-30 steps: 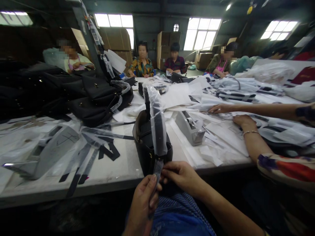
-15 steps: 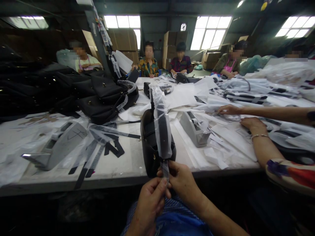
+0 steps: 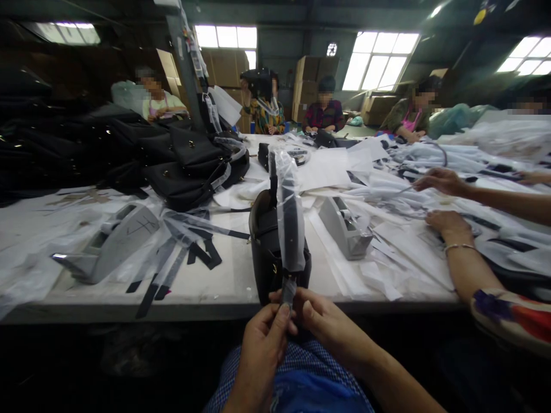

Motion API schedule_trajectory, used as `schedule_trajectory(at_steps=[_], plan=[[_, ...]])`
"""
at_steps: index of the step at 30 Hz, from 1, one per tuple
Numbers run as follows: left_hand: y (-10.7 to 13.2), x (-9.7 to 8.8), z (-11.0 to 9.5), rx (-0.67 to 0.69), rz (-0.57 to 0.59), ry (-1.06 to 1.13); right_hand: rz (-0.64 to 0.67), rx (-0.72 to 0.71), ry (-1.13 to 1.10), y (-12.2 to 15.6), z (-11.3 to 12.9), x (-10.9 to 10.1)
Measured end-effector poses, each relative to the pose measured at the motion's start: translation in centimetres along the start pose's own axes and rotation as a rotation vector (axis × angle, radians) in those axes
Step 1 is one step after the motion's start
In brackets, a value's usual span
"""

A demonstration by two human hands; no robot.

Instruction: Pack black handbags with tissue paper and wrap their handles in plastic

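Observation:
A black handbag stands upright at the table's front edge, its strap arching up and wrapped in clear plastic film. The strap's lower end comes down toward me. My left hand is closed on this end, pinching it between thumb and fingers. My right hand is at the same spot from the right. Its fingers curl behind the strap, while its thumb stands a little off the strap. The right fingertips are partly hidden behind the strap and left hand.
Grey tape dispensers flank the bag. Film-covered black strips lie left, before piled black bags. White paper sheets cover the middle. A co-worker's forearms reach in from the right; other people sit across the table.
My right thumb has lifted off the strap. The view has shifted slightly left. The co-worker's far hand at right has risen, and a person across now holds up a black bag.

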State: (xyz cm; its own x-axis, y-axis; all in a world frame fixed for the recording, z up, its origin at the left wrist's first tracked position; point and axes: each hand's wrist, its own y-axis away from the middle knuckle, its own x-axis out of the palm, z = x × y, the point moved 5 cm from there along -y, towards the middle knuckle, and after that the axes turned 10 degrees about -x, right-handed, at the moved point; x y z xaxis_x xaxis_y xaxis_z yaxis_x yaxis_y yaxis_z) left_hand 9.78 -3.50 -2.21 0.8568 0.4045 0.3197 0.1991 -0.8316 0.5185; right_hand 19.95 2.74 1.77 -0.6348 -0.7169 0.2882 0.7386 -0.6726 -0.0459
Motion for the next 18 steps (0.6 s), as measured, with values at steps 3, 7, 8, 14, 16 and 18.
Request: schedule_trajectory(at_steps=[3, 7, 8, 14, 16, 18], plan=[[-0.3, 0.0, -0.3, 0.075, -0.049, -0.03, -0.138, -0.005, 0.014, -0.5, -1.0, 1.3], [-0.2, 0.2, -0.7, 0.209, -0.119, -0.088, -0.352, -0.062, 0.192, -1.3, -1.6, 2.5], [-0.2, 0.2, -0.8, 0.236, -0.116, -0.082, -0.393, -0.08, 0.214, -1.4, -1.7, 2.6], [-0.3, 0.0, -0.2, 0.245, -0.103, -0.104, -0.348, -0.092, -0.034, -1.5, -2.0, 2.4], [-0.5, -0.1, 0.2, 0.204, -0.087, -0.108, -0.264, -0.06, -0.03, -1.1, -1.8, 1.6], [-0.7, -0.1, 0.5, 0.168, -0.069, -0.101, -0.206, -0.033, 0.135, -0.5, -0.8, 0.1]])
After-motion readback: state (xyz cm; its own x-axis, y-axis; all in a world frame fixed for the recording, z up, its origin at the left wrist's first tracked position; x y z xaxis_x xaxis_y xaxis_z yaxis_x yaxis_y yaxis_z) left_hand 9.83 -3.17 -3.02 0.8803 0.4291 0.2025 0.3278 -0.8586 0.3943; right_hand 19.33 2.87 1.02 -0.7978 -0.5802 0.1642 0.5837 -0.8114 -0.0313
